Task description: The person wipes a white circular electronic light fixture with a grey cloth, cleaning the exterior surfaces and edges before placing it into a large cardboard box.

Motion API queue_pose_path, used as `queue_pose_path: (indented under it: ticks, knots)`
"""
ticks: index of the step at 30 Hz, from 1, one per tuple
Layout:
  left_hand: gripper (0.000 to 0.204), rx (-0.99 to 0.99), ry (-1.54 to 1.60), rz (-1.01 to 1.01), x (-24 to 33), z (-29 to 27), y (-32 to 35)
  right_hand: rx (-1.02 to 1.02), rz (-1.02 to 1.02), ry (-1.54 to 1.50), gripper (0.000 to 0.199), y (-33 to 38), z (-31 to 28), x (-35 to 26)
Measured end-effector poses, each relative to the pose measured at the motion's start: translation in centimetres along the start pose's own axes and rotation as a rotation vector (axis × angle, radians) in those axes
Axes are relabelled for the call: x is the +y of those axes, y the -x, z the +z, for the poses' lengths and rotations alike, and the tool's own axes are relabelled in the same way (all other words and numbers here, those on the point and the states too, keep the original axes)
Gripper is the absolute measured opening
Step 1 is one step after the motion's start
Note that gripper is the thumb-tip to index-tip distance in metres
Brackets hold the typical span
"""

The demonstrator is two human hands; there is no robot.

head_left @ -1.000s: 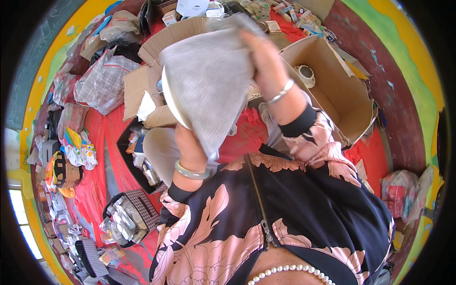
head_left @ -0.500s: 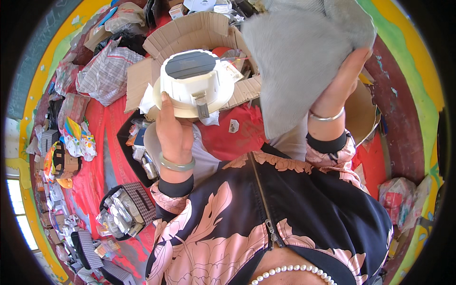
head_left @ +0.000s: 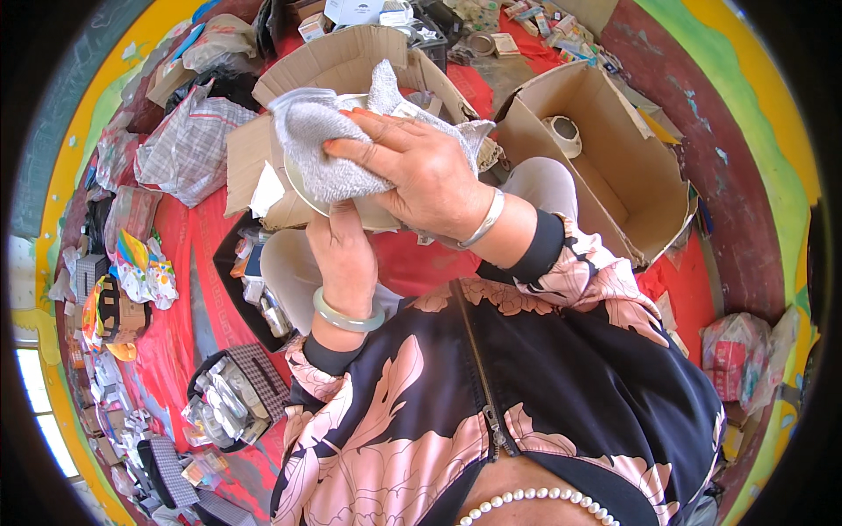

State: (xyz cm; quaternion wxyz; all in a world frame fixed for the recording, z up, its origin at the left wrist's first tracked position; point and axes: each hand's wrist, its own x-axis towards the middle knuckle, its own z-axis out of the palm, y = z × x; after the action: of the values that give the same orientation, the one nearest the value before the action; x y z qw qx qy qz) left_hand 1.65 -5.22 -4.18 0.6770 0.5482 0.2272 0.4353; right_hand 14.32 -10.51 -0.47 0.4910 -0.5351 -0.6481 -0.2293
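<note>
Two hands are seen in the single head view, both closed on something. The round white fitting (head_left: 303,175) is gripped from below by the left hand (head_left: 344,250), held up in front of the chest and just before the flattened cardboard box (head_left: 351,61). Half a second ago the grey cloth (head_left: 329,149) was lifted high and well clear of the fitting, off to the right; now it has been brought down and is pressed flat over the fitting's top by the right hand (head_left: 421,171), fingers spread and clenched on the fabric. So the fitting, bare a moment back, is almost wholly covered, with only a pale sliver of its rim left showing at the lower left of the cloth. By the look of it, a wipe of the fitting's face is being made. To the right of the flattened box an open cardboard carton (head_left: 614,167) stands, and a similar white round piece (head_left: 561,131) is lying inside it.
</note>
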Motion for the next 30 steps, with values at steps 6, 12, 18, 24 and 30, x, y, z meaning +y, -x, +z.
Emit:
queue_pose_path:
  ticks: [6,12,18,24,30]
  knots:
    - [0.038,0.013,0.492,-0.337,1.1,-0.9,-0.4,0.527,0.539,-0.589,0.027,-0.4,-5.0,1.0]
    - [0.031,0.130,0.668,-0.339,-0.6,-4.3,-2.4,0.625,0.300,-0.873,0.047,1.4,-11.1,2.4]
    - [0.031,-0.033,0.689,-0.410,-0.8,-4.4,-2.5,-0.172,-0.193,0.123,0.069,-0.9,-8.9,-0.3]
    - [0.044,-0.091,0.528,-0.404,1.9,-1.0,-0.3,-0.356,-0.315,0.251,0.054,-0.6,-5.1,1.5]
    - [0.041,-0.089,0.507,-0.431,2.2,-0.8,-0.4,-0.242,-0.329,0.338,0.042,-1.0,-5.2,1.7]
